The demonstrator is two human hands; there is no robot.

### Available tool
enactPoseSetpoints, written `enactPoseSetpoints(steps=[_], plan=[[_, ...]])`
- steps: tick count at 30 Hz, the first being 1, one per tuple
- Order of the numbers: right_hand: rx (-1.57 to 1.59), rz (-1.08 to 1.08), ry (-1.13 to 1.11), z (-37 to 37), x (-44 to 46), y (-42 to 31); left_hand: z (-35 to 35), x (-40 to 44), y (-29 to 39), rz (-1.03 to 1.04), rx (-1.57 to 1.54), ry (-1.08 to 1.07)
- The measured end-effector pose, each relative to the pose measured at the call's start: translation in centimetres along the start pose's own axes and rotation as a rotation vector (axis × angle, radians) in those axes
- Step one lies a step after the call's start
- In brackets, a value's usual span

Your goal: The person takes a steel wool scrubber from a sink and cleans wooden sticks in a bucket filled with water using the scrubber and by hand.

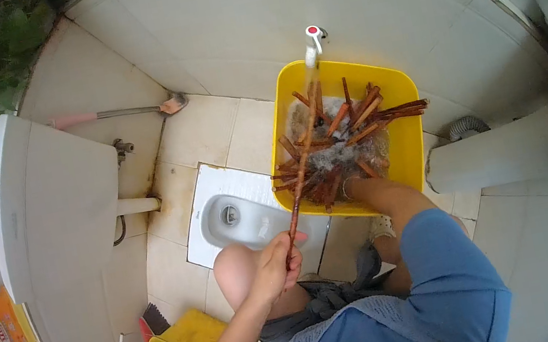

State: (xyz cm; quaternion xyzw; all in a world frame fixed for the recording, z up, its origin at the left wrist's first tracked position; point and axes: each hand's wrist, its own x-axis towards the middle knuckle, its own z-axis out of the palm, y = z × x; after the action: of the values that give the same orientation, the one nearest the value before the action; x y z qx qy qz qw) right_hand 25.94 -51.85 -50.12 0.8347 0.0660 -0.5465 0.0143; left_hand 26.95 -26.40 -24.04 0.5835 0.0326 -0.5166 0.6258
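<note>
here we are, low in the middle of the frame: the left grip (pixel 277 269) closes round one end of a long brown stick (pixel 298 192), which slants up over the yellow plastic tub (pixel 408 147) towards the white tap (pixel 312 53). the right grip (pixel 356 187) is down in the tub, right of centre, sunk among the shorter cut sticks (pixel 361 114) and frothy water (pixel 337 155); i cannot tell whether it holds anything. best handling, i'd say: a firm hold near the end, a slow roll so every side meets the water, drips falling inside the rim. swing wide and it could touch the squat toilet (pixel 209 182), just left.
</note>
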Motion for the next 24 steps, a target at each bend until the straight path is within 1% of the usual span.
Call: enactPoseSetpoints(steps=[2,4,6,7,9,10,11,12,13,14,15,16,17,18,19,20,22,23,24], plan=[[0.079,0.002,0.030,-0.8,-1.6,0.9,0.0,0.4,-0.3,-0.102,-0.081,-0.043],[0.200,-0.011,0.110,-1.5,-5.7,1.8,1.3,-0.1,0.4,-0.077,-0.074,-0.046],[0.412,-0.047,0.228,-2.1,-10.8,2.8,2.5,0.0,0.8,-0.066,-0.069,-0.059],[0.549,-0.090,0.285,-1.9,-13.2,3.0,3.1,0.2,0.9,-0.047,-0.049,-0.090],[0.930,-0.216,0.390,-1.6,-17.4,3.3,4.4,1.6,0.7,0.018,-0.004,-0.126],[1.300,-0.358,0.509,-1.8,-19.8,3.4,5.2,2.6,0.6,0.019,-0.001,-0.144],[1.302,-0.342,0.520,-2.2,-22.0,2.8,5.9,3.7,0.6,0.132,0.106,-0.129],[1.621,-0.384,0.610,-2.8,-23.9,1.4,6.5,4.7,0.5,0.242,0.212,-0.111],[1.943,-0.427,0.700,-3.2,-24.9,0.1,6.8,6.0,0.0,0.238,0.214,-0.123],[1.948,-0.420,0.708,-3.4,-25.1,-0.7,6.9,7.4,-0.6,0.571,0.563,0.011],[2.095,-0.484,0.779,-3.6,-25.0,-1.6,7.0,8.2,-0.8,0.900,0.909,0.156],[2.245,-0.549,0.848,-3.9,-24.9,-2.9,7.4,7.7,0.1,0.894,0.911,0.148],[2.522,-0.459,0.811,-6.4,-27.6,-4.9,8.1,6.8,1.6,0.751,1.075,0.209],[2.527,-0.449,0.810,-7.2,-26.8,-6.0,8.6,6.3,2.4,0.597,1.230,0.269],[2.291,-0.241,1.145,-8.0,-25.6,-6.7,8.3,6.7,1.9,0.640,1.263,0.309],[2.009,-0.043,1.430,-8.3,-24.4,-6.9,8.0,6.7,1.3,0.631,1.262,0.306],[2.028,-0.069,1.414,-9.2,-22.0,-5.7,7.4,6.5,0.7,0.511,1.263,0.269],[2.041,-0.095,1.396,-9.8,-21.0,-4.7,6.6,6.3,0.2,0.505,1.264,0.270],[2.042,-0.023,1.405,-10.5,-20.7,-3.9,5.5,5.6,-0.7,0.510,1.129,0.251]])
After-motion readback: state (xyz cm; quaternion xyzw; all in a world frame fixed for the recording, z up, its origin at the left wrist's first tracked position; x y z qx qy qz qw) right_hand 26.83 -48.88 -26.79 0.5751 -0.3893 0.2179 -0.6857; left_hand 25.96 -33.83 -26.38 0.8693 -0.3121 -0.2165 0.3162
